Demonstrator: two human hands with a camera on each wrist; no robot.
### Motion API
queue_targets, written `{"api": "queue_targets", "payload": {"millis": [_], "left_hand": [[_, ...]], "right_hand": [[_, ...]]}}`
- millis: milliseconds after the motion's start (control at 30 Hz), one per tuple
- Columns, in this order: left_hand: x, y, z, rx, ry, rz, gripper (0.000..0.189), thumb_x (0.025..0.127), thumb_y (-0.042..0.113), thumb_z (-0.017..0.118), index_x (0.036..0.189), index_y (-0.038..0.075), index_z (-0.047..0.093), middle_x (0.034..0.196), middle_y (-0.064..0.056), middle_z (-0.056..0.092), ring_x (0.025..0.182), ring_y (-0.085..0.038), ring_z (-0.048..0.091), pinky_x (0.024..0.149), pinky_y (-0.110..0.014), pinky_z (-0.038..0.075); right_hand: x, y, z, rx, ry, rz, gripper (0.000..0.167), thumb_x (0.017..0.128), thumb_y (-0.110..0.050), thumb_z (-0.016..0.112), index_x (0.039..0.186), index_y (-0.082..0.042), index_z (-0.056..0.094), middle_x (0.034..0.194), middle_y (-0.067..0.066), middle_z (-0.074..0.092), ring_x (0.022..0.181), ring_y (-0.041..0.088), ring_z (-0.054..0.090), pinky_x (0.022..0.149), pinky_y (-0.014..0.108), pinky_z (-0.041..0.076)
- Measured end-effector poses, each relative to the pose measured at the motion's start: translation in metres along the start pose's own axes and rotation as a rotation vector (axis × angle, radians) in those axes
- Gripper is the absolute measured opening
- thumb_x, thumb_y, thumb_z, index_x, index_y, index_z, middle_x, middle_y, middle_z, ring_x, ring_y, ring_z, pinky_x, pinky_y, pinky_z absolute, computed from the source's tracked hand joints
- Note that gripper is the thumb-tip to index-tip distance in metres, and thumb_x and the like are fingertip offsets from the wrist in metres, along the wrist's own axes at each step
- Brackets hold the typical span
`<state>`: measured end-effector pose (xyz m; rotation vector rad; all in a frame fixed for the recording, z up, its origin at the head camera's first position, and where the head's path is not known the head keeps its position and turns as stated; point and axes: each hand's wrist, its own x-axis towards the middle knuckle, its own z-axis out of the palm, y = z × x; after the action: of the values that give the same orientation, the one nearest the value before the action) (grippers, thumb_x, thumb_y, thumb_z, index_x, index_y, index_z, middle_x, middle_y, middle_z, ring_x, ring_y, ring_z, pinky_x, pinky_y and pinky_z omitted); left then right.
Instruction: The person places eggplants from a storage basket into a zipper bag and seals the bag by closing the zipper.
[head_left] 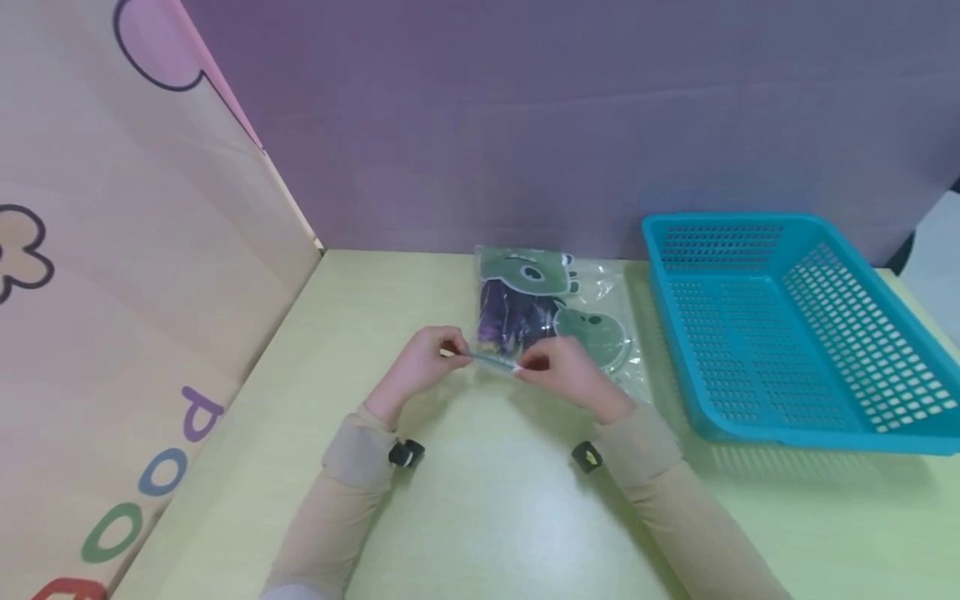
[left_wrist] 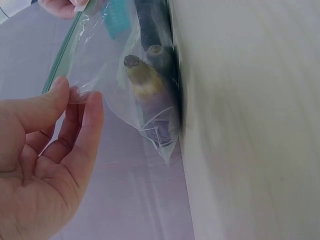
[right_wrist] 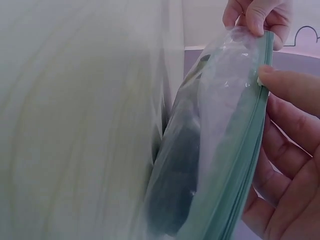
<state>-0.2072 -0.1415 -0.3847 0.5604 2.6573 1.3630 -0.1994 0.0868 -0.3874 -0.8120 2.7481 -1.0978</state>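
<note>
A clear zip bag (head_left: 592,337) with green print lies on the table against the back wall, its near edge lifted. Inside are long dark purple eggplants (left_wrist: 150,95) with yellowish stem ends. My left hand (head_left: 423,362) pinches the left end of the bag's opening edge between thumb and fingers. In the right wrist view, the thumb and fingers of my right hand (right_wrist: 295,135) pinch the green zip strip (right_wrist: 252,130) at a small white slider (right_wrist: 260,81), a short way from the left hand. Plastic glare partly hides the contents.
A blue perforated plastic basket (head_left: 720,429) stands on the table (head_left: 480,517) at the right, beside the bag. A purple cloth wall (head_left: 480,125) closes the back, and a printed pale panel (head_left: 150,275) rises along the left.
</note>
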Motion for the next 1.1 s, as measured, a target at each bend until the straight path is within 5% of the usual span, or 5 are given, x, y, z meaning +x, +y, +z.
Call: {"api": "queue_targets", "payload": {"millis": [1100], "left_hand": [[-0.001,-0.003,0.001,0.003,0.0,-0.04,0.006,0.083,0.0,0.066,0.08,0.002,0.063,0.089,-0.011,0.066,0.093,-0.025,0.064,0.083,-0.033,0.055]], "right_hand": [[-0.016,0.009,-0.003,-0.012,0.028,0.024,0.01,0.083,-0.013,0.07,0.087,-0.003,0.071,0.08,0.006,0.07,0.069,0.01,0.06,0.065,0.023,0.053]]}}
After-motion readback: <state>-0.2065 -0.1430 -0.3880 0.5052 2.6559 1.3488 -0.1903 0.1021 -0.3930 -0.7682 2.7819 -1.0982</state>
